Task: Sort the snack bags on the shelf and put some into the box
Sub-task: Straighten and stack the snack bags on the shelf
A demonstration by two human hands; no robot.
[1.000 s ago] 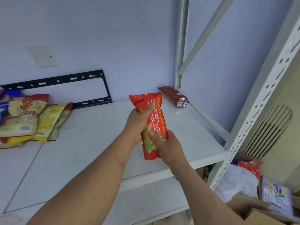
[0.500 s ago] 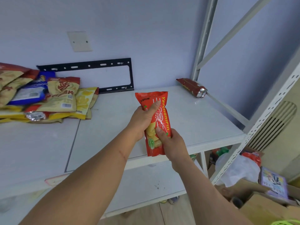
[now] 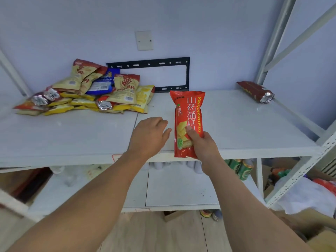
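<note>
Head view, shelf-sorting task. A red snack bag [image 3: 187, 122] is held upright just right of frame centre by the right hand [image 3: 203, 144], whose thumb is pressed on the lower front of the bag while the fingers are wrapped behind it. The left hand [image 3: 149, 137] is seen just beside the bag at its 9 o'clock, apart from it, with fingers loosely curled and nothing held.

The bag is poised over the front edge of the white shelf [image 3: 236, 128]. At 10 o'clock from the bag, a mixed pile of snack bags [image 3: 94, 93] is heaped against the wall, unsorted as far as can be told. At 2 o'clock, a single dark red bag [image 3: 254, 90] is laid alone in the back corner, near the upright of the rack [image 3: 274, 39]. A black bracket [image 3: 151, 63] is fixed to the wall behind the pile.

A corner of cardboard, possibly the box [image 3: 321, 240], is visible at 5 o'clock; its contents cannot be seen. The task is judged to be at an early stage: one bag is in hand, one is set apart, and the pile is left to be sorted.
</note>
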